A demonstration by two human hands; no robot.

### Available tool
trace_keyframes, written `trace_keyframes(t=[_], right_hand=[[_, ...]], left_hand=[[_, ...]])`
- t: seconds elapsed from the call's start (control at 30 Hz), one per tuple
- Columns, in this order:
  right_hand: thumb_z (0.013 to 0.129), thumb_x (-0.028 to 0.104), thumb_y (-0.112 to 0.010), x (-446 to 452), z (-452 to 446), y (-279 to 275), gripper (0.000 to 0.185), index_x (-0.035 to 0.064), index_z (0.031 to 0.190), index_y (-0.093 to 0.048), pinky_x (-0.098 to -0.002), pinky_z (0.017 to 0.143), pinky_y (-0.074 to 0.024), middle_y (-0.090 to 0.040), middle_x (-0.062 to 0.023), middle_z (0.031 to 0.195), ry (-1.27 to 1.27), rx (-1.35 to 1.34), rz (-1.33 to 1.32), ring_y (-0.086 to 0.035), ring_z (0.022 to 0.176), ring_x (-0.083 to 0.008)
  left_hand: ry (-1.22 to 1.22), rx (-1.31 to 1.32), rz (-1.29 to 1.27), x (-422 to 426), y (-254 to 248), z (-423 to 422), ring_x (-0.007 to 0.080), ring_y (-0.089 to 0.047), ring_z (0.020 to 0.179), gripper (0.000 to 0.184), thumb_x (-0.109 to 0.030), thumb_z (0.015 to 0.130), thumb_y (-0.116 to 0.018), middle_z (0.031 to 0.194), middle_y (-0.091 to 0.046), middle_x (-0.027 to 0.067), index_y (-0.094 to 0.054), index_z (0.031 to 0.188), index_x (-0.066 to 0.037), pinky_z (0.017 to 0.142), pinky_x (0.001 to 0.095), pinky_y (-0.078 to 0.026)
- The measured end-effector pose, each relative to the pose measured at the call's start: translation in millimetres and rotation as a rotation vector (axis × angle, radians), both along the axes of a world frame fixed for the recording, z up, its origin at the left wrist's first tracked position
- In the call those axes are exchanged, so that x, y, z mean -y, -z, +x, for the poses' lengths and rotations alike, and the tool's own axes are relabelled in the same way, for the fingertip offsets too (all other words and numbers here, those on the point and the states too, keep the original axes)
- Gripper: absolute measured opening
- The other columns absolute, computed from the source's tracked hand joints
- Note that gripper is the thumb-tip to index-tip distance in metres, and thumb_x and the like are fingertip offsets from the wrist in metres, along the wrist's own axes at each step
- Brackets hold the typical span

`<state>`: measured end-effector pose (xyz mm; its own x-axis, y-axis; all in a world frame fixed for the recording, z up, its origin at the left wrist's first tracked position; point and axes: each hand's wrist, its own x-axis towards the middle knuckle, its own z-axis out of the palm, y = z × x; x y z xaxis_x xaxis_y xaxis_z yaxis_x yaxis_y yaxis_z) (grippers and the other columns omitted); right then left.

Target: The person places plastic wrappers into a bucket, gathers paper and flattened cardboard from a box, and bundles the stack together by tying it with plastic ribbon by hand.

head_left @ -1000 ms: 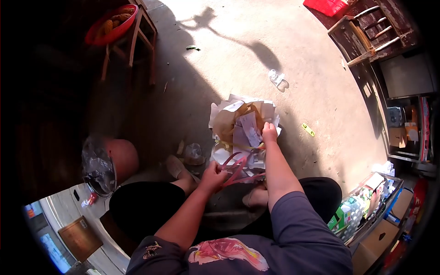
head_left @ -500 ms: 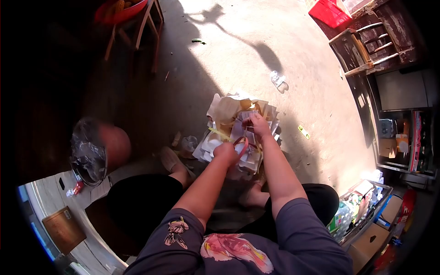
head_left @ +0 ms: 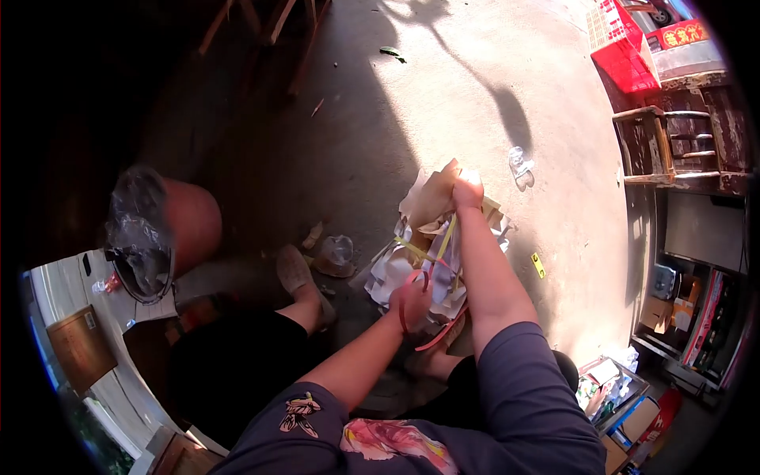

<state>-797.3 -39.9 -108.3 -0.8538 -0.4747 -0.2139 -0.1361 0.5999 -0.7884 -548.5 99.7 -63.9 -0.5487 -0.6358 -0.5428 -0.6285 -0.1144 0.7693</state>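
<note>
A bundle of loose paper and cardboard sheets stands on the floor between my feet. A yellow-green strap crosses it, and a red strap loops out on the near side. My left hand is closed around the red strap, low at the bundle's near side. At the far top edge of the bundle, my right hand is closed against the sheets; its fingertips are hidden.
A pink bucket with a clear plastic bag stands to the left. Crumpled clear plastic and a yellow slip lie on the floor. A red crate, a wooden chair and shelves with boxes line the right.
My right hand has moved from the middle of the bundle to its far edge. My left hand has come nearer to me with the red strap. The camera view has shifted too.
</note>
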Motion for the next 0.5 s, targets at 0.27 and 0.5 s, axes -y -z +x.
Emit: trace_keyframes(t=[0.27,0.5], right_hand=[[0.086,0.017,-0.055,15.1,-35.2,51.1,0.016,0.0031,0.08,-0.061,-0.0345,0.053,-0.0458,-0.061,-0.0102,0.07,-0.412,-0.244,0.399,-0.058,0.061,-0.0191],[0.084,0.015,-0.056,-4.7,-54.8,27.0,0.015,0.0021,0.082,-0.063,-0.0396,0.053,-0.0477,-0.064,-0.0193,0.069,-0.281,-0.028,0.387,-0.057,0.055,-0.0279]], left_hand=[[0.063,0.0,-0.073,-22.0,-3.5,38.1,0.0387,-0.064,0.079,0.026,-0.03,0.093,-0.048,0.086,-0.067,0.0166,-0.065,0.088,-0.012,0.064,0.0481,-0.05],[0.072,-0.022,-0.061,-26.0,-0.9,49.0,0.0394,-0.063,0.079,0.025,-0.028,0.093,-0.047,0.085,-0.066,0.0173,-0.063,0.085,-0.01,0.063,0.0471,-0.05]])
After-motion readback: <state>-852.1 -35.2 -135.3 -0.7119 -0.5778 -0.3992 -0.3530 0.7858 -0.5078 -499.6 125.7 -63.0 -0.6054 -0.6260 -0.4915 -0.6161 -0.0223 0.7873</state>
